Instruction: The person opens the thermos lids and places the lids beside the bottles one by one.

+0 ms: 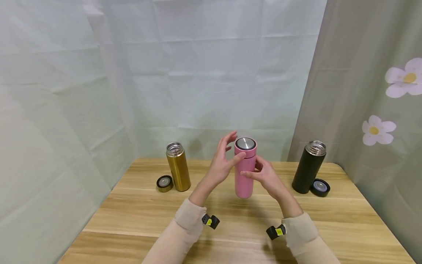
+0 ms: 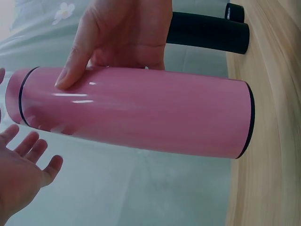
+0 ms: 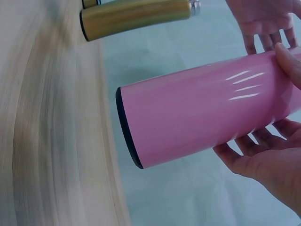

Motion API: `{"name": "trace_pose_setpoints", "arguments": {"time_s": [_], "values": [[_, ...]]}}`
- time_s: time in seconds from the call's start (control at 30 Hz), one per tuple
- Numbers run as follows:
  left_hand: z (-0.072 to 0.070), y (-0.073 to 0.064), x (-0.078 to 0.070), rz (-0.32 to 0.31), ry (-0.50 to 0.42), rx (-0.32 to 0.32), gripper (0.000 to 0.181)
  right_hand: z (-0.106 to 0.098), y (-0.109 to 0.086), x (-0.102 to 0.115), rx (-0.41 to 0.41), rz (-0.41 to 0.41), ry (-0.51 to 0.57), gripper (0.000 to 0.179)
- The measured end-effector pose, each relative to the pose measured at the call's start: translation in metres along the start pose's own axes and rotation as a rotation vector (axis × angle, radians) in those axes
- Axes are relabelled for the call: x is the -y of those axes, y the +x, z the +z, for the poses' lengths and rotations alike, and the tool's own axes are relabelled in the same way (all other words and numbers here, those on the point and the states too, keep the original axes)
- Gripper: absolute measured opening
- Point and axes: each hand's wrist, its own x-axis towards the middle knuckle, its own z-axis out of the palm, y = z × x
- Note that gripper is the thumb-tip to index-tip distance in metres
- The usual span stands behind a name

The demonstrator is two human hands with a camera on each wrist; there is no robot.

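Observation:
A pink thermos bottle (image 1: 243, 183) with a steel-topped pink lid (image 1: 245, 144) stands upright over the middle of the wooden table. My right hand (image 1: 267, 176) grips its body from the right, thumb across the front and fingers curled round the far side. Beside the lid, on the left, is my left hand (image 1: 221, 165), its fingers spread and its thumb near the lid's lower edge. The left wrist view shows those fingers (image 2: 29, 149) extended and loose next to the lid end. A dark band rings the base of the bottle (image 3: 188, 117) in the right wrist view.
To the left stands a gold bottle (image 1: 179, 170) with an uncovered steel mouth, its lid (image 1: 164, 183) lying beside it. A black bottle (image 1: 307, 172), also uncovered, stands to the right by its lid (image 1: 319, 187). Pale curtains (image 1: 211, 80) hang behind the wooden table (image 1: 138, 216).

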Motion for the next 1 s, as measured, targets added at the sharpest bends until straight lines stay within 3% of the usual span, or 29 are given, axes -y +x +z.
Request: {"name": "trace_pose_setpoints", "arguments": {"time_s": [0.37, 0.7, 1.0], "values": [[-0.008, -0.010, -0.005, -0.056, -0.038, 0.121, 0.093, 0.005, -0.013, 0.006, 0.047, -0.017, 0.007, 0.064], [-0.016, -0.011, -0.004, -0.103, -0.181, 0.241, 0.094, 0.006, -0.020, 0.001, 0.076, -0.009, 0.049, 0.061], [-0.017, -0.009, -0.005, -0.134, -0.273, 0.384, 0.076, 0.001, -0.024, -0.002, 0.152, -0.037, 0.082, 0.059]]}}
